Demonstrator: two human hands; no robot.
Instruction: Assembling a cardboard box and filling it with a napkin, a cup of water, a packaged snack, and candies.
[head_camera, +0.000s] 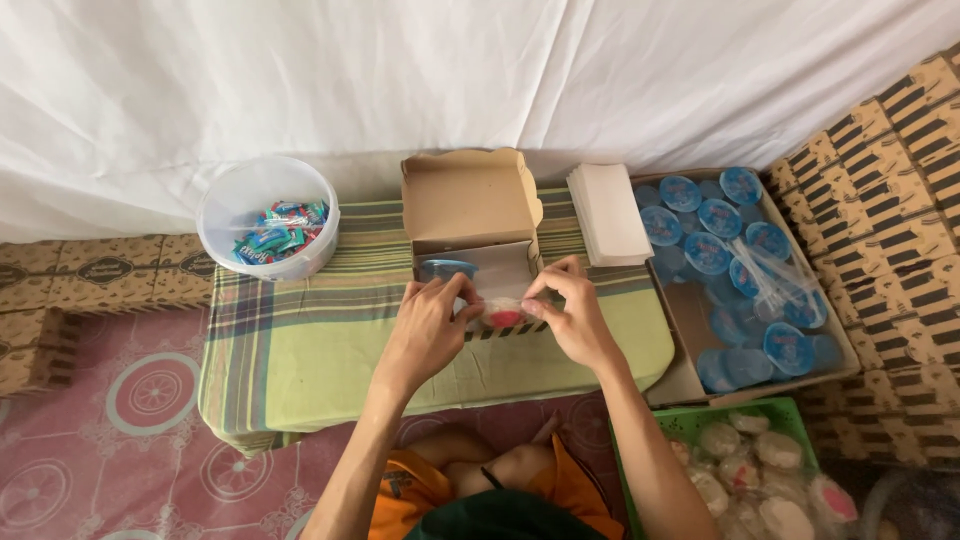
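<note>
**Two hands, one wrapped snack at the box's front edge**

Both my hands meet over the open cardboard box (478, 262). My left hand (430, 325) and right hand (572, 312) each pinch an end of a clear-wrapped snack with a red patch (505, 317), fingers narrow and closed on the wrapper. Its long axis runs left to right between my fingertips, so neither hand is nearer. It sits just at the box's front wall, with a blue-lidded cup (446, 269) already inside, behind my left fingers.
</note>
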